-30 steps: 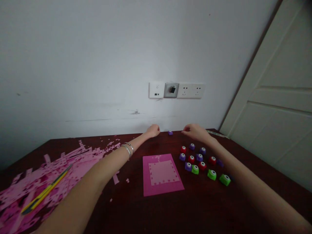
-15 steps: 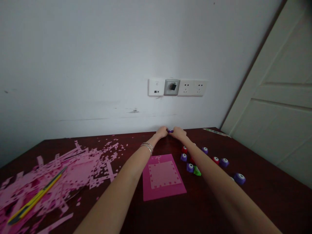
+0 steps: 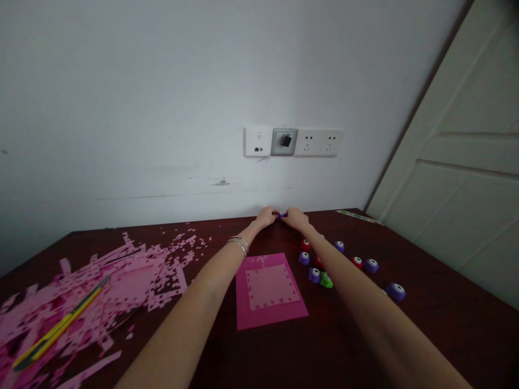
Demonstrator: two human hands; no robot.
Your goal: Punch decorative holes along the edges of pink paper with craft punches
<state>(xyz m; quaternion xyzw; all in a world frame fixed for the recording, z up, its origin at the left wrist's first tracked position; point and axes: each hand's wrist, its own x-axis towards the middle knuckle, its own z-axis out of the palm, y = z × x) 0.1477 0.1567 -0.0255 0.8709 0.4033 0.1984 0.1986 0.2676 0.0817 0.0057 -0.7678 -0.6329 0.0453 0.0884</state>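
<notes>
At the far edge of the table, close to the wall, a small purple craft punch (image 3: 281, 214) is between my two hands. My left hand (image 3: 267, 216) has its fingers closed on the punch's left side. From the right, my right hand (image 3: 296, 218) grips it too. Nearer me lies a dark pink sheet (image 3: 271, 320) with a lighter pink square (image 3: 271, 289) on top, its border punched with small shapes. More punches stand by my right forearm, among them a red one (image 3: 305, 246), a purple one (image 3: 314, 275) and a green one (image 3: 326, 280).
Left on the table is a heap of punched pink paper scraps (image 3: 133, 278) with a yellow utility knife (image 3: 60, 325) on it. More purple punches (image 3: 396, 291) stand to the right. A patterned strip (image 3: 359, 216) lies by the back right corner. Sockets (image 3: 318, 142) are on the wall.
Both hands stay on the purple punch at the back, shifting only slightly. The whole view has moved a little; the sheets and other punches keep their places on the table.
</notes>
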